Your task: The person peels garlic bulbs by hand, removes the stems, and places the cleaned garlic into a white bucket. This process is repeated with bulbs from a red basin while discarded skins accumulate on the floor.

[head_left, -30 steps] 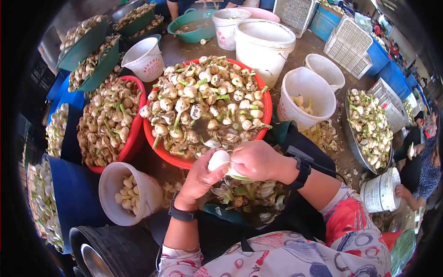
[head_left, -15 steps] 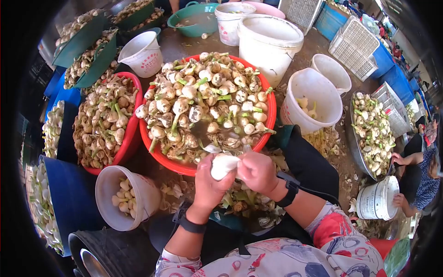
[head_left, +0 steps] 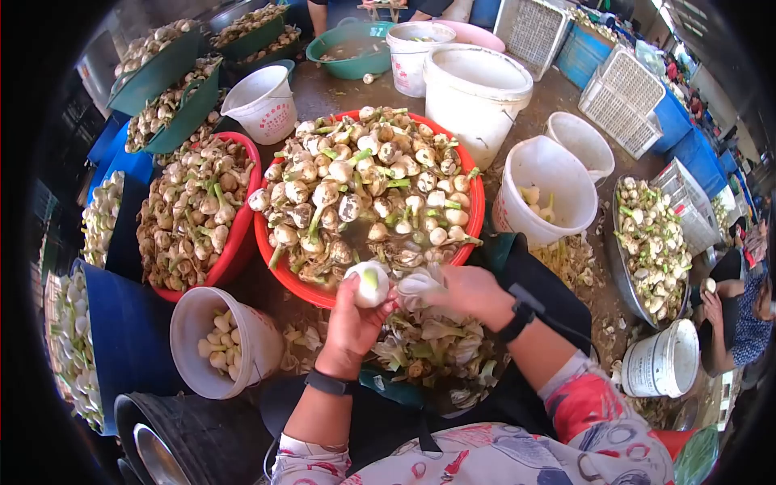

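A white, peeled garlic bulb (head_left: 372, 284) with a greenish cut stem end is held in the fingers of my left hand (head_left: 349, 330). Close beside it, my right hand (head_left: 475, 296) grips loose whitish garlic skin (head_left: 419, 286), somewhat blurred. Both hands are over the near rim of a red basin (head_left: 477, 212), which holds muddy, unpeeled garlic bulbs (head_left: 356, 174) in brown water. Below my hands lies a heap of stripped garlic skins and leaves (head_left: 436, 347).
Left stand a bucket with peeled bulbs (head_left: 182, 347), a red tub of dry garlic (head_left: 242, 234) and a blue bin (head_left: 121, 347). White buckets (head_left: 477, 113) stand behind the basin. Right, a person (head_left: 748, 319) sits by a metal basin of garlic (head_left: 621, 267).
My right hand has moved right, drawing skin away from the bulb. The bulb has turned, now showing its greenish stem end. The whole view has shifted slightly.
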Demonstrator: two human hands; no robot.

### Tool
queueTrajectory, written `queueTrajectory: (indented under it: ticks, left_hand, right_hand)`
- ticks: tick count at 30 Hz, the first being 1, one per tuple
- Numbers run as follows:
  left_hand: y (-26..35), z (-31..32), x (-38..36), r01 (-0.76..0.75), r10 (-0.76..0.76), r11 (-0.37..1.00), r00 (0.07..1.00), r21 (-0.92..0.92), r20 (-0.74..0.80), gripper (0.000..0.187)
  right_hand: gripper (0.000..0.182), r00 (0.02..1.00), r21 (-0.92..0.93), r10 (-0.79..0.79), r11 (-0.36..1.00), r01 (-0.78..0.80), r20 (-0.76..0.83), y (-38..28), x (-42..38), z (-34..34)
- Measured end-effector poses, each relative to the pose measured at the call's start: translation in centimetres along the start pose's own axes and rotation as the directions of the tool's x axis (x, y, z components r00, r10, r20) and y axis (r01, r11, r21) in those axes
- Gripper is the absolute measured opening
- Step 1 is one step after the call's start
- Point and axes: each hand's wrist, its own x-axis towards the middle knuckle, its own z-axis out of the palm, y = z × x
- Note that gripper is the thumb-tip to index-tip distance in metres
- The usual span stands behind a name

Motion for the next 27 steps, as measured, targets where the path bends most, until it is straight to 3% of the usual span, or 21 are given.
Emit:
queueTrajectory:
  ticks: [1, 2, 3, 5, 6, 7, 9, 10, 11, 12, 13, 14, 16, 18, 19, 21, 23, 24, 25, 26, 27]
  left_hand:
    - [-0.7, -0.2, 0.2, 0.020, -0.012, 0.997, 0.994, 0.069, -0.110, 0.047]
    - [-1.7, -0.3, 0.4, 0.048, -0.018, 0.991, 0.974, 0.129, -0.226, 0.045]
    - [-3.2, -0.2, 0.9, 0.024, -0.003, 0.994, 0.981, 0.107, -0.192, 0.048]
    - [-2.4, 1.4, 0.0, 0.259, -0.251, 0.965, 0.955, 0.034, -0.159, 0.056]
    - [-2.5, 0.4, 0.3, 0.361, -0.359, 0.932, 0.932, 0.032, -0.055, 0.062]
    - [-2.5, 0.8, 0.2, 0.384, -0.379, 0.923, 0.908, -0.008, -0.176, 0.058]
    - [-2.8, 0.4, 0.6, 0.358, -0.333, 0.933, 0.900, 0.040, -0.281, 0.048]
    - [-2.9, 0.3, 0.6, 0.319, -0.278, 0.943, 0.913, 0.097, -0.298, 0.044]
    - [-2.9, 0.1, 0.7, 0.276, -0.218, 0.947, 0.927, 0.162, -0.306, 0.040]
    - [-2.8, 0.1, 0.8, 0.259, -0.207, 0.956, 0.928, 0.138, -0.310, 0.036]
    - [-2.7, -0.1, 1.0, 0.270, -0.230, 0.958, 0.924, 0.097, -0.306, 0.034]
    - [-2.3, -0.2, 1.2, 0.282, -0.244, 0.955, 0.925, 0.096, -0.292, 0.033]
    - [-1.7, -0.9, 1.9, 0.302, -0.265, 0.949, 0.920, 0.093, -0.289, 0.032]
    - [-1.7, -1.3, 2.6, 0.296, -0.241, 0.946, 0.915, 0.134, -0.324, 0.028]
    - [-1.5, -1.3, 2.9, 0.306, -0.251, 0.943, 0.912, 0.131, -0.325, 0.028]
    - [-1.2, -1.2, 3.6, 0.323, -0.286, 0.944, 0.903, 0.070, -0.320, 0.026]
    - [-1.2, -1.3, 4.0, 0.318, -0.284, 0.945, 0.909, 0.070, -0.304, 0.025]
    - [-1.0, -1.5, 4.1, 0.303, -0.270, 0.950, 0.917, 0.074, -0.293, 0.024]
    - [-0.9, -1.6, 4.1, 0.300, -0.271, 0.952, 0.917, 0.058, -0.292, 0.024]
    - [-0.7, -1.7, 4.0, 0.279, -0.244, 0.957, 0.920, 0.076, -0.306, 0.024]
    - [-0.7, -1.6, 3.7, 0.266, -0.224, 0.960, 0.921, 0.092, -0.320, 0.024]
  right_hand:
    - [0.061, 0.867, 0.117, -0.312, 0.917, 0.382, -0.389, -1.0, -0.3, 0.9]
    - [0.066, 0.781, 0.224, -0.439, 0.790, 0.571, -0.444, -1.8, -0.3, 1.0]
    - [0.056, 0.598, 0.141, -0.548, 0.658, 0.740, -0.585, -3.2, 0.4, 1.0]
    - [0.037, 0.916, 0.701, -0.240, 0.589, 0.401, -0.322, -2.8, 3.1, 3.6]
    - [0.032, 0.954, 0.903, -0.125, 0.308, 0.299, -0.274, -1.8, 5.7, 4.2]
    - [0.031, 0.984, 0.985, -0.033, -0.021, 0.172, -0.173, -0.8, 8.5, 4.1]
    - [0.033, 0.877, 0.978, 0.434, 0.044, 0.206, -0.205, 0.1, 12.6, 1.9]
    - [0.033, 0.883, 0.978, 0.422, 0.052, 0.203, -0.206, 1.4, 14.7, 2.9]
    - [0.032, 0.778, 0.847, 0.461, 0.505, 0.166, -0.427, 3.4, 17.7, 4.4]
    - [0.031, 0.664, 0.540, 0.382, 0.841, 0.039, -0.643, 4.8, 20.2, 5.3]
    - [0.025, 0.574, 0.103, 0.164, 0.985, -0.138, -0.802, 4.5, 20.9, 7.4]
    - [0.023, 0.595, 0.004, 0.017, 1.000, -0.023, -0.803, 3.5, 20.4, 8.6]
    - [0.023, 0.609, -0.085, -0.125, 0.992, 0.094, -0.784, 2.4, 20.3, 8.8]
    - [0.023, 0.753, 0.017, -0.189, 0.966, 0.257, -0.631, 2.9, 20.0, 8.2]
    - [0.025, 0.784, 0.360, 0.194, 0.932, 0.040, -0.589, 3.0, 20.3, 7.0]
    - [0.026, 0.787, -0.053, 0.025, 0.996, -0.074, -0.617, 2.3, 20.9, 6.1]
    - [0.026, 0.803, -0.098, -0.157, 0.988, 0.122, -0.576, 1.0, 19.5, 6.7]
    - [0.021, 0.638, -0.067, -0.281, 0.938, 0.339, -0.717, 0.7, 19.1, 6.6]
    - [0.021, 0.644, -0.076, -0.290, 0.938, 0.340, -0.708, 0.7, 18.8, 6.0]
    - [0.018, 0.722, 0.574, 0.143, 0.716, 0.397, -0.678, 0.8, 18.8, 5.0]
    - [0.016, 0.814, 0.931, 0.454, 0.131, 0.342, -0.363, 0.3, 17.7, 3.3]
